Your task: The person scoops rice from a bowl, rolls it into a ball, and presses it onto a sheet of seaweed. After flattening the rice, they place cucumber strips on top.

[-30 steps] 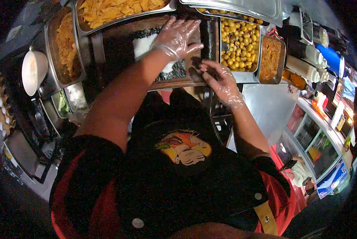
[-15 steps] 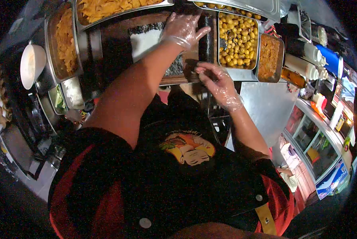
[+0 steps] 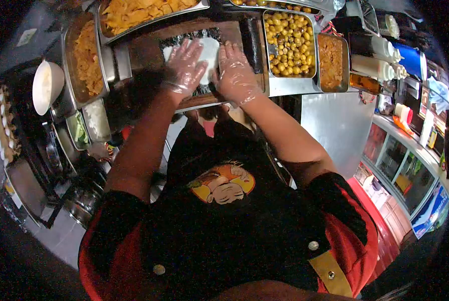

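Observation:
A layer of white rice (image 3: 211, 50) covers much of a dark seaweed sheet (image 3: 182, 36), whose dark edges show at the top and bottom. The sheet lies on a brown wooden board (image 3: 229, 30). My left hand (image 3: 186, 67), in a clear plastic glove, lies flat over the left part of the rice with fingers spread. My right hand (image 3: 237, 72), gloved the same way, rests along the right edge of the rice, fingers stretched out, its thumb towards my left hand. Neither hand holds anything.
Yellow-orange chip-like pieces (image 3: 144, 9) fill a metal tray behind the board, with similar food (image 3: 86, 60) at left. Small round yellow potatoes or similar (image 3: 289, 45) and an orange-brown mixture (image 3: 331, 60) stand right. A white bowl (image 3: 43, 93) is far left; squeeze bottles (image 3: 382, 47) lie right.
My left hand has moved from the upper right down and left onto the rice. My right hand has moved up and left from the board's front edge to the rice's right side.

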{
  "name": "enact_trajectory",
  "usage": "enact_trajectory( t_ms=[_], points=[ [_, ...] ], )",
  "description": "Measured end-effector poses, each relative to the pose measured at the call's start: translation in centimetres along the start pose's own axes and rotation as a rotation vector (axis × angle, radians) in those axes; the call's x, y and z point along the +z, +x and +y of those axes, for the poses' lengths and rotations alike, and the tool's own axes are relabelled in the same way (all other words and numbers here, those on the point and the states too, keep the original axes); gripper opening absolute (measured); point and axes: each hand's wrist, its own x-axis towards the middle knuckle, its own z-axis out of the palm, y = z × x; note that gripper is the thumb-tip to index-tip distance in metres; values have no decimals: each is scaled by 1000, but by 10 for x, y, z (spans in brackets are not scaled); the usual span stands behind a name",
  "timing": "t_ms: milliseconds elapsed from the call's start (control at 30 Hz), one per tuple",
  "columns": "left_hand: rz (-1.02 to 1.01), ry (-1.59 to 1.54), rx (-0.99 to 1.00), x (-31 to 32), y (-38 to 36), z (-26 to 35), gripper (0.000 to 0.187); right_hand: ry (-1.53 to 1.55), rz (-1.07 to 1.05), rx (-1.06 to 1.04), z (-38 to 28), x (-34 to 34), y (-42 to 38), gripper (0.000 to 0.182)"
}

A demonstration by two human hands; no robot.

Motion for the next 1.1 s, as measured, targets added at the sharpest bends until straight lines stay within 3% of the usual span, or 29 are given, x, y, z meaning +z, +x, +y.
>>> enact_trajectory(
  t_ms=[333,667,733,933,1100],
  points=[
    [-164,40,-57,8,22,13,63,-103,-112,-13,1,9,12,74],
    [-151,12,-38,11,33,6,61,-99,-119,0,5,8,25,77],
    [-150,-57,-38,11,34,2,62,115,37,67,11,10,26,79],
    [-151,35,-29,10,35,8,63,-115,-58,110,5,20,28,82],
    [-169,29,-22,5,38,14,63,-71,-46,74,13,23,28,81]
  ],
)
